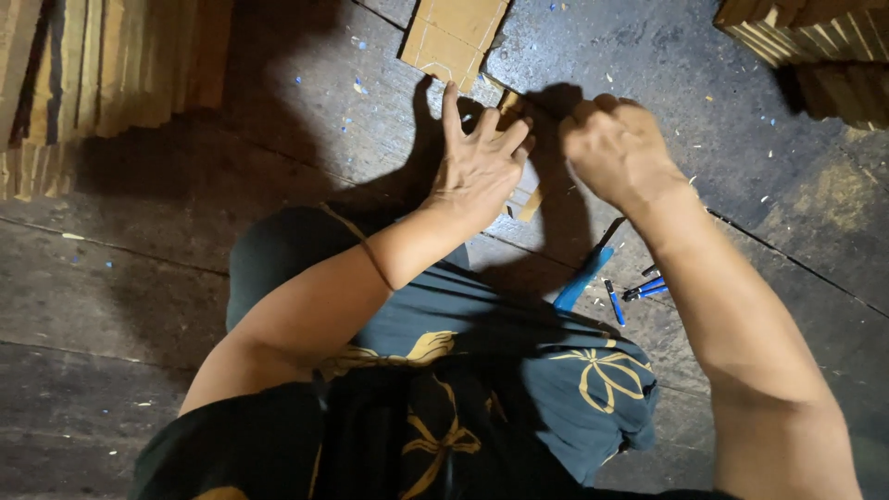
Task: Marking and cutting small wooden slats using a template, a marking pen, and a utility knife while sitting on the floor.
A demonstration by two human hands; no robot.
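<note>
My left hand (479,162) lies flat with fingers spread on a small piece of brown cardboard (529,206) on the dark floor, mostly hiding it. My right hand (616,148) is fisted just to the right of it, over the same piece; whatever it grips is hidden inside the fist. A larger cardboard piece (453,37) with pencil lines lies just beyond my left fingertips.
Stacks of cut cardboard stand at the top left (102,65) and top right (815,46). A blue-handled tool (583,278) and blue pens (639,292) lie on the floor by my right forearm. My knee in teal patterned cloth (482,333) fills the foreground.
</note>
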